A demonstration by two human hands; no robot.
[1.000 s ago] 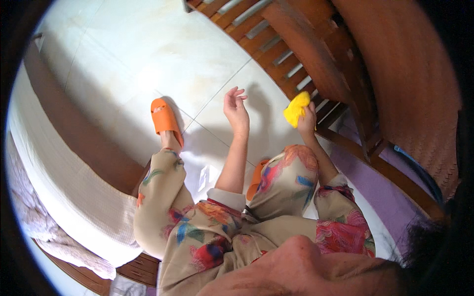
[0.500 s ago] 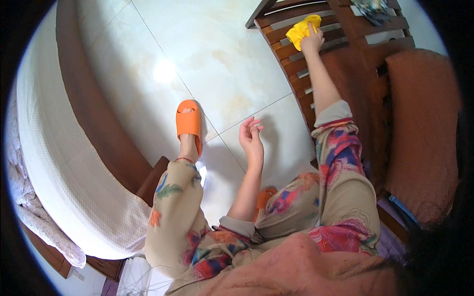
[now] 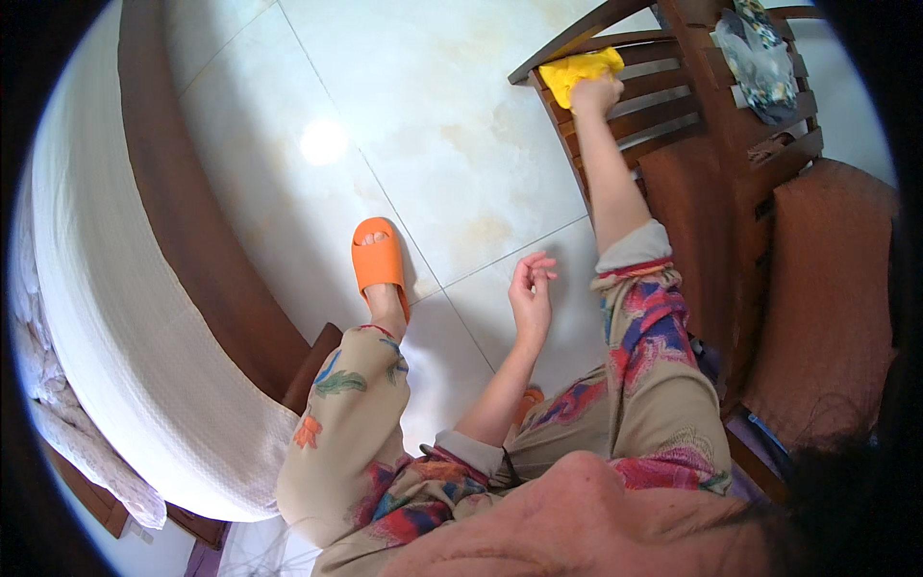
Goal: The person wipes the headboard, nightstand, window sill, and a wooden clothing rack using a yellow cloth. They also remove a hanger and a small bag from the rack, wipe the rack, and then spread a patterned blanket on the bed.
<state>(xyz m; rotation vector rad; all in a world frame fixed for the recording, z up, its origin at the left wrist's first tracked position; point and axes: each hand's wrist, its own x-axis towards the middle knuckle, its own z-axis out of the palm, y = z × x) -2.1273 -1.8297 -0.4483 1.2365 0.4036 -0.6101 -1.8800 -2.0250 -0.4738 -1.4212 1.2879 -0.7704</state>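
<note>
My right hand (image 3: 596,94) is stretched out to the far right, its fingers closed on a bright yellow cloth (image 3: 569,75). The cloth lies bunched over the edge of a dark brown slatted wooden seat (image 3: 656,123), close to its front corner and wooden arm. My left hand (image 3: 532,296) hangs above the tiled floor in the middle, empty, with its fingers loosely curled and apart. It touches nothing.
A brown cushion (image 3: 817,298) stands at the right, and a clear plastic bag (image 3: 755,72) with patterned contents lies on the wood at the far right. A bed with a white cover (image 3: 144,317) and brown frame (image 3: 192,240) runs along the left. My foot wears an orange slipper (image 3: 377,258).
The yellow cloth under my right hand has shifted toward the seat's front corner and lies flatter. My left hand appears slightly farther right. The whole view has shifted a little.
</note>
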